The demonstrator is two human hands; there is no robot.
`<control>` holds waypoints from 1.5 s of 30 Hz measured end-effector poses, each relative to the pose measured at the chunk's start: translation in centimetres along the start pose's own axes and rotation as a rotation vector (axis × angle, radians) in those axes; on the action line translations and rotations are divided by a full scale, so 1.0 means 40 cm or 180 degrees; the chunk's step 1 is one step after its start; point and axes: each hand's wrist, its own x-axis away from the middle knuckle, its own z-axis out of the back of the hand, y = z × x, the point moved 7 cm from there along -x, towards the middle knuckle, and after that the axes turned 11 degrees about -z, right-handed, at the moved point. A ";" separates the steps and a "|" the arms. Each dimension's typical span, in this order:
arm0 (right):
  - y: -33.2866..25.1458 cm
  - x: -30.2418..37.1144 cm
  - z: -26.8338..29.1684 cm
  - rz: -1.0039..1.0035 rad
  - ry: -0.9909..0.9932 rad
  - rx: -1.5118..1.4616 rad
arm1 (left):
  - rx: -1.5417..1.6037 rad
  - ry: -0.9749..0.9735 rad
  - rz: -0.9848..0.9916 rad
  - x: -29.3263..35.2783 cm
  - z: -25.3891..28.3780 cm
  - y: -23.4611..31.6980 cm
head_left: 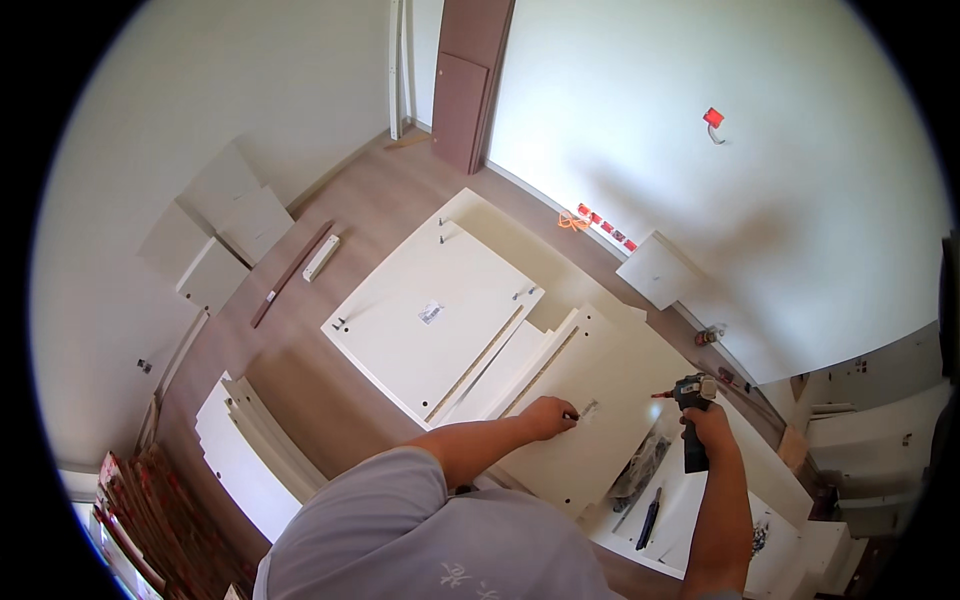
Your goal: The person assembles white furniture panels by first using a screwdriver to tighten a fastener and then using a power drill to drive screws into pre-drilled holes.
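Right hand (714, 428) is wrapped round a cordless drill (690, 392); left hand (545, 418) pinches some dark bit (573, 416) over a white panel (625, 365), too small to make out.

A: ok what's propped up at 12 o'clock?
B: A couple of brown boards (462, 112), leaned upright on the pale wall (610, 70). Slim white uprights (396, 70) are stood just past 11.
A: And the red bits?
B: A red square (712, 117) is fixed high on the wall at 2, with a short white wire (715, 135) left dangling. A row of red squares (605, 227) is set lower down, orange cable (571, 220) bunched beside it.
A: Over at 9?
B: A dark brown strip (291, 275) is laid on the floor (380, 185). At 8, reddish patterned sheets (170, 530) are stacked on edge, lol.
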 end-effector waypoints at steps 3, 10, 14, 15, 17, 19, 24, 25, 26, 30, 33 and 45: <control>-0.023 0.074 -0.015 0.0164 -0.0094 0.0067 | -0.0324 -0.0050 0.0121 0.001 -0.012 -0.004; 0.010 0.259 -0.200 0.0019 -0.0812 -0.0574 | -0.0205 0.0057 0.0246 -0.013 -0.039 -0.051; -0.017 0.315 -0.246 -0.0009 -0.0932 -0.0531 | -0.0205 0.0033 0.0229 -0.021 -0.025 -0.043; -0.012 0.315 -0.250 -0.0028 -0.0915 -0.0501 | -0.0210 0.0019 0.0272 -0.022 -0.022 -0.038; -0.002 0.311 -0.261 -0.0079 -0.0923 -0.0470 | -0.0202 0.0004 0.0373 -0.021 -0.018 -0.034; 0.008 0.301 -0.273 -0.0101 -0.0923 -0.0415 | -0.0356 0.0003 0.0304 -0.021 -0.018 -0.035; 0.037 0.272 -0.304 0.0019 -0.0836 0.0090 | -0.0317 -0.0106 0.0396 -0.025 -0.023 -0.034; 0.043 0.267 -0.310 -0.0025 -0.0824 0.0136 | -0.0327 -0.0148 0.0441 -0.027 -0.028 -0.040; 0.047 0.262 -0.315 -0.0066 -0.0814 0.0186 | -0.0336 -0.0186 0.0488 -0.026 -0.031 -0.046; 0.017 0.215 -0.329 0.0098 -0.0612 0.0114 | -0.0024 0.0398 0.0315 -0.005 0.001 -0.034; -0.035 0.119 -0.346 0.0216 -0.0426 -0.0772 | 0.0438 0.0289 0.0481 -0.002 0.000 -0.038; -0.327 -0.074 -0.367 0.0537 -0.0488 0.0607 | 0.0887 -0.0043 0.0509 0.007 0.006 -0.036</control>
